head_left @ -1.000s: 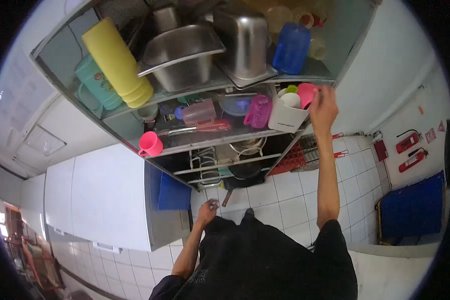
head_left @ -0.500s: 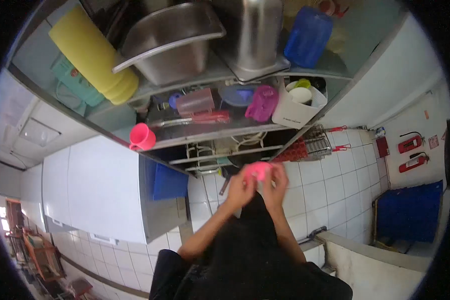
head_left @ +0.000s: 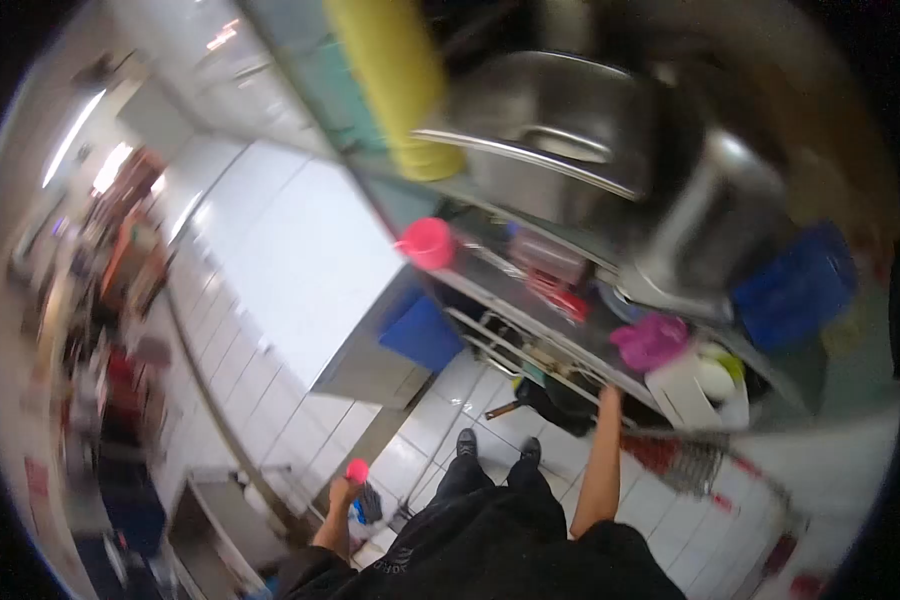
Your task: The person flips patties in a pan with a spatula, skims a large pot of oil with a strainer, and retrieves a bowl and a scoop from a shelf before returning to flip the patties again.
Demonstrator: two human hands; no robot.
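Motion smears and tilts the whole view, so fine detail is lost. The pink cup (head_left: 357, 469) shows only as a small, bright, round blob, low and left of the body, above the floor tiles. Its handle and opening cannot be made out. The left hand (head_left: 342, 490) sits just under it and looks closed round its lower part, though the fingers blur into one.

The right hand (head_left: 608, 396) is raised to the underside of the shelf (head_left: 490, 300). There it merges with dark pans, so I cannot tell whether it grasps anything or hangs loose.

Just right of that hand is a white bin (head_left: 682, 392) with pale things inside, too soft to name. A magenta jug (head_left: 652, 340) lies touching the bin's upper left. A second cup (head_left: 428, 243), also pink, sits at the shelf's left end, well apart from both hands.

Higher up lie a steel pan (head_left: 560, 120) and a yellow stack (head_left: 395, 80), which the top edge cuts off. A blue tub (head_left: 795, 285) is at far right.
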